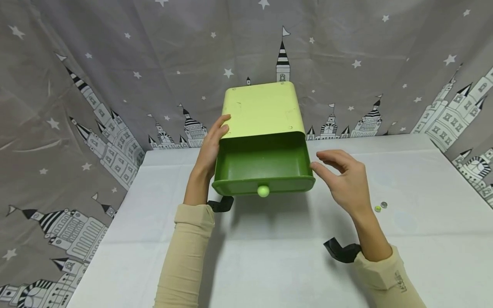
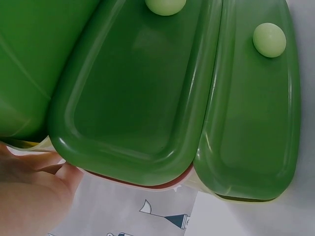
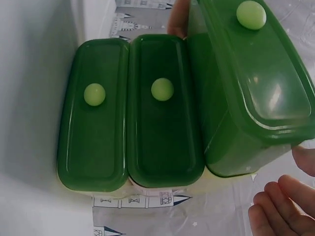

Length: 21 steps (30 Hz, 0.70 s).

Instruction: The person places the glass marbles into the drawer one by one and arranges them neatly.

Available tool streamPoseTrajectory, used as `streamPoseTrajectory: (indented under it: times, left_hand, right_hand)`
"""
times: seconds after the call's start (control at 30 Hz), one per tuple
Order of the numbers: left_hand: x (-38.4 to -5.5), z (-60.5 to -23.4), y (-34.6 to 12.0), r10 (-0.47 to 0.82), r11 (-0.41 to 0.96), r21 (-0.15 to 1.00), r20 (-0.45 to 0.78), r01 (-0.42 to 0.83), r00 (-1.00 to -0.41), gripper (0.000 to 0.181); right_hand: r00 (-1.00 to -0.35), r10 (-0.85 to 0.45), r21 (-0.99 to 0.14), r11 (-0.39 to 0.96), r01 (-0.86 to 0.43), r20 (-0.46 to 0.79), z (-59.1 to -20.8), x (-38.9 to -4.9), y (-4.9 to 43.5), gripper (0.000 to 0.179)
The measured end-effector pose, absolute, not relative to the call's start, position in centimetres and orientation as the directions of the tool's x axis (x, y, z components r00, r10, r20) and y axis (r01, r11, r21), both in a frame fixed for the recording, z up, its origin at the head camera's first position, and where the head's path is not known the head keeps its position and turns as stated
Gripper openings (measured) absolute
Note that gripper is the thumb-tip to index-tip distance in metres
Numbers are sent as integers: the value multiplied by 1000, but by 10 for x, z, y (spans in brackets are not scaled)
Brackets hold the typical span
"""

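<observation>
A small chest of drawers (image 1: 263, 107) with a pale yellow-green shell stands on the white table. Its top green drawer (image 1: 263, 185) is pulled out, with a round light-green knob (image 1: 263, 191) on its front and its green inside showing. Two lower drawers (image 3: 93, 142) are closed in the wrist views. My left hand (image 1: 209, 149) rests against the chest's left side, fingertips at the upper edge. By the pulled-out drawer's right front corner is my right hand (image 1: 344, 177), fingers loosely bent, thumb close to the rim. I cannot tell whether the thumb touches it.
Two small round pieces, one yellow-green (image 1: 378, 208) and one grey (image 1: 384, 205), lie on the white table (image 1: 277, 273) right of my right wrist. Behind the chest hangs a grey cloth (image 1: 173, 51) with stars and castles. Black straps (image 1: 343, 251) stick out at both wrists.
</observation>
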State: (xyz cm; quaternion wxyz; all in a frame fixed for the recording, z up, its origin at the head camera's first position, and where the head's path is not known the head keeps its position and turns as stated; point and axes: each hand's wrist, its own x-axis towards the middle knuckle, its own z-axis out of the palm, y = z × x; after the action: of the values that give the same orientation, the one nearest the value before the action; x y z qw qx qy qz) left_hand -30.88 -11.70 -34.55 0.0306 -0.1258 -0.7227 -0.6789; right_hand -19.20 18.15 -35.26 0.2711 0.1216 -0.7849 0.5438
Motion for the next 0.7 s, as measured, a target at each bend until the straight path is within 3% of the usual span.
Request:
streamPoseTrajectory:
  times: [0.7]
  left_hand:
    - [-308, -345, -117, 140, 25, 980, 194, 199, -971, 49]
  right_hand:
    - [-838, 112, -767, 480, -425, 535, -356, -196, 210, 24]
